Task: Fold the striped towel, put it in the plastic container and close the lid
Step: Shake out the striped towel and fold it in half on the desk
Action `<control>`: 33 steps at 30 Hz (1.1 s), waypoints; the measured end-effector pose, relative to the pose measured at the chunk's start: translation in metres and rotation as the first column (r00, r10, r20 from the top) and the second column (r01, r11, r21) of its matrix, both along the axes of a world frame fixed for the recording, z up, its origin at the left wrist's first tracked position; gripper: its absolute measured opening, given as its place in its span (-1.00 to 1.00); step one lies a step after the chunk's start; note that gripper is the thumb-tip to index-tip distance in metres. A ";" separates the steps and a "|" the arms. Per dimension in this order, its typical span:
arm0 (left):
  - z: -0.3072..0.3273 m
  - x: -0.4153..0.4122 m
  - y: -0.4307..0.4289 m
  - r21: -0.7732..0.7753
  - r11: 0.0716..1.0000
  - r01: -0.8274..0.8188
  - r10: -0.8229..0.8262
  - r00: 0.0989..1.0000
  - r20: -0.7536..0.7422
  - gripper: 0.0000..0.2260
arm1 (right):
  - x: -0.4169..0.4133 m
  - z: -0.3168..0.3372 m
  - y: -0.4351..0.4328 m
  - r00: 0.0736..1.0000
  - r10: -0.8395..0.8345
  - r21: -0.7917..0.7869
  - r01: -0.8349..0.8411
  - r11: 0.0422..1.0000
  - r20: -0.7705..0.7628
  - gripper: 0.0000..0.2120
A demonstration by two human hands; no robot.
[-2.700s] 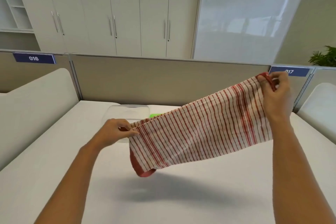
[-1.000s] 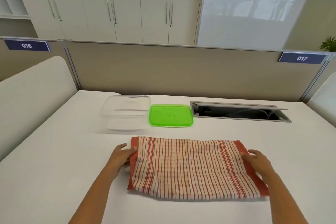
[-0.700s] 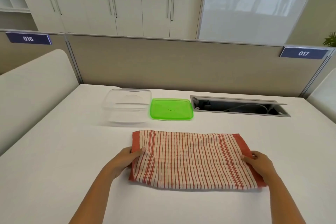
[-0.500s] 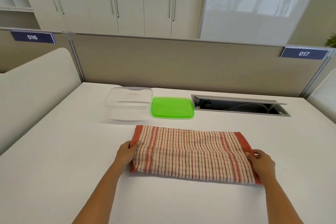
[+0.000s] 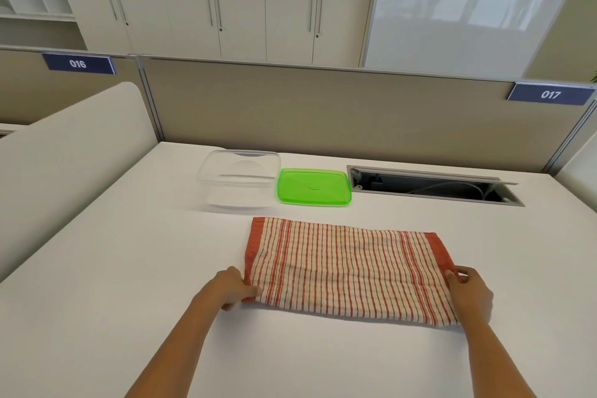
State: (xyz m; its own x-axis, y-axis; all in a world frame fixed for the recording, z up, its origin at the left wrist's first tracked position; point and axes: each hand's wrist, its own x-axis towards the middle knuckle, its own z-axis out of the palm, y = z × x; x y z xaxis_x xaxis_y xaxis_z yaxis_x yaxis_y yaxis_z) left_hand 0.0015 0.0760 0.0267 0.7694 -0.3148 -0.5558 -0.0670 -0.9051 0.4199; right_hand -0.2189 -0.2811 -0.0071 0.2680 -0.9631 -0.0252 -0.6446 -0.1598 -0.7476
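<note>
The striped towel [image 5: 350, 270] lies flat on the white worktop [image 5: 129, 268], its long axis running left to right, just in front of the plastic container [image 5: 239, 182] and the green lid [image 5: 313, 186]. Both stand beyond the towel's far edge, the container off its left end with the lid touching or just beside it on the right. The left hand [image 5: 231, 287] pinches the towel's near left corner, and the right hand [image 5: 470, 296] pinches the near right corner; each hand's fingers are closed on cloth. The towel stretches between the hands, so the next fold probably brings one short end across to the other. Either hand is equally placed to lead.
</note>
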 end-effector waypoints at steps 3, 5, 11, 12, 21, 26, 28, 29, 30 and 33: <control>0.002 -0.008 0.000 0.056 0.998 0.026 -0.025 1.000 -0.012 -0.78 | -0.002 -0.001 0.002 1.000 0.017 -0.001 -0.017 1.000 0.010 -0.73; 0.005 -0.011 -0.002 0.002 1.000 -0.024 0.024 0.999 0.037 -0.83 | -0.005 -0.001 0.003 0.999 0.030 -0.010 -0.030 1.000 0.018 -0.74; 0.008 -0.009 0.005 -0.205 0.962 -0.182 0.229 0.944 0.237 -0.85 | -0.012 -0.003 0.003 0.996 0.046 -0.026 -0.045 0.999 0.072 -0.76; 0.007 -0.010 0.007 -0.298 0.932 -0.208 0.284 0.927 0.243 -0.84 | -0.013 -0.002 0.003 0.996 0.044 -0.018 -0.043 0.999 0.078 -0.76; -0.002 -0.001 0.035 -0.768 0.412 -0.490 0.261 0.871 -0.416 -0.75 | -0.012 -0.004 0.000 0.997 0.042 -0.006 -0.041 0.999 0.068 -0.75; -0.014 0.002 0.043 -0.802 0.342 -0.489 0.088 0.867 -0.491 -0.67 | -0.011 -0.006 -0.003 0.997 0.035 -0.016 -0.034 0.999 0.069 -0.75; -0.016 0.001 0.043 -0.815 0.400 -0.419 0.051 0.898 -0.436 -0.64 | -0.011 -0.005 -0.004 0.997 0.034 -0.012 -0.034 0.999 0.067 -0.75; -0.017 0.001 0.043 -0.818 0.445 -0.364 0.041 0.921 -0.388 -0.62 | -0.011 -0.005 -0.005 0.997 0.034 -0.010 -0.034 0.999 0.063 -0.75; -0.017 0.000 0.042 -0.816 0.492 -0.303 0.031 0.943 -0.332 -0.60 | -0.011 -0.005 -0.005 0.998 0.033 -0.009 -0.032 0.999 0.058 -0.75; -0.019 -0.006 0.036 -0.796 0.578 -0.180 0.010 0.977 -0.215 -0.59 | -0.010 -0.005 -0.005 0.999 0.025 -0.006 -0.025 1.000 0.048 -0.75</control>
State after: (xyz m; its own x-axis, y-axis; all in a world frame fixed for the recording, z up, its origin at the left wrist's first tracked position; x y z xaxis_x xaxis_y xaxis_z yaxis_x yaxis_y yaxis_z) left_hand -0.0043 0.1125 0.0081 0.7436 -0.6280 -0.2296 0.1468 -0.1817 0.9723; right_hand -0.2290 -0.2862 -0.0124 0.2924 -0.9563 -0.0064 -0.6035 -0.1793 -0.7770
